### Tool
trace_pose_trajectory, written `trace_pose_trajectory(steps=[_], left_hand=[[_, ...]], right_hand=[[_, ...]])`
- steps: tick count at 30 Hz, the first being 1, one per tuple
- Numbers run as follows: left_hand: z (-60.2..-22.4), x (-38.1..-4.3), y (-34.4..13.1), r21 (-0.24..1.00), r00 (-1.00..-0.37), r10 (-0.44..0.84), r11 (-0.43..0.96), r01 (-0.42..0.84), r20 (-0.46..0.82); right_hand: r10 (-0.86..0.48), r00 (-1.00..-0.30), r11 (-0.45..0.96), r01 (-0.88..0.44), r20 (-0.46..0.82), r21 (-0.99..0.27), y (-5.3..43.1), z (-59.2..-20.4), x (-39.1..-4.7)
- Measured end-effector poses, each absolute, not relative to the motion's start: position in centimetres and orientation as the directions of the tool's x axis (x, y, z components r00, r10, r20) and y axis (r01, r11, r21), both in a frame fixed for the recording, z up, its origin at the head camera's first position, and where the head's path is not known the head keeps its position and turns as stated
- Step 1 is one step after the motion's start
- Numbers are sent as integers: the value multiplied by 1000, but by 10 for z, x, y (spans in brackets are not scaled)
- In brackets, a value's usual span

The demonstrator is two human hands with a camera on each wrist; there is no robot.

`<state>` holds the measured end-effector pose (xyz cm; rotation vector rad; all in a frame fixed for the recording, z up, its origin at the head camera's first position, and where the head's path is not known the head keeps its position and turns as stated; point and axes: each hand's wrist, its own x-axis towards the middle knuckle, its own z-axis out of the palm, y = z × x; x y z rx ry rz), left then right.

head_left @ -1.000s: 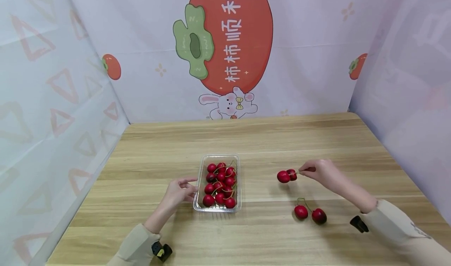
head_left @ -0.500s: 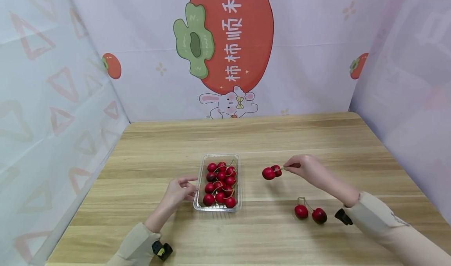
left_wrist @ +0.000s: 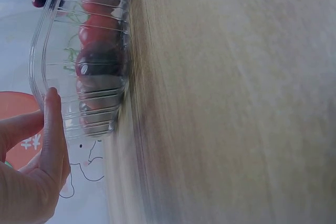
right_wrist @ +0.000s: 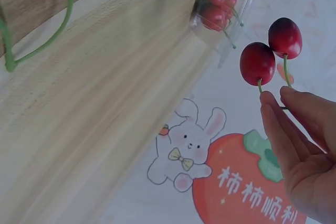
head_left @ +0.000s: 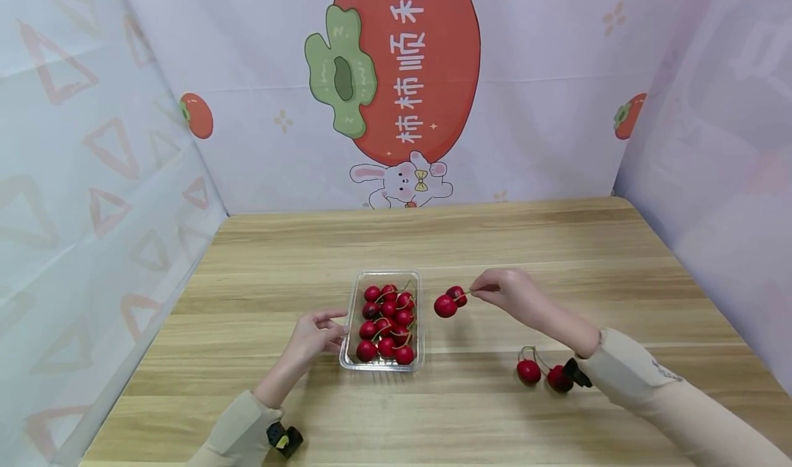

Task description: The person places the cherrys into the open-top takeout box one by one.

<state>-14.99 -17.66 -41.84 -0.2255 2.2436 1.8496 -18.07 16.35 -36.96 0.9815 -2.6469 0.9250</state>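
A clear plastic box (head_left: 381,368) full of several red cherries (head_left: 388,309) stands on the table. At its left side my left hand (head_left: 312,335) rests its fingertips on the rim and outer wall; in the left wrist view the fingers (left_wrist: 52,129) look nearly straight. To the right of the box, my right hand (head_left: 510,292) pinches the green stems of a cherry pair (head_left: 445,306) between thumb and fingers. Both fruits hang in the air, apart from the box, and show plainly as a joined cherry pair (right_wrist: 258,64) in the right wrist view.
Another cherry pair (head_left: 529,372) lies on the wooden table (head_left: 297,261) at the right, one fruit partly covered by the black wrist camera (head_left: 577,373). Printed cloth walls (head_left: 544,109) enclose the table at the back and both sides.
My right hand has carried the pinched cherry pair leftward, closer to the box. My left hand and the box stay where they were.
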Motion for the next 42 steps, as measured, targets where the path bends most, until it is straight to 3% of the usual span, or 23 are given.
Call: trace_pose_trajectory(steps=[20,42], left_hand=[[-419,-151,-176,944,-962,14,198,-265,-273],[-418,-151,-176,944,-960,17,192,-270,-278]], right_hand=[[-637,-634,452,-767,438,-455,114,-366,-179],[-724,-548,407,-830,419,-383,81,-383,-183]])
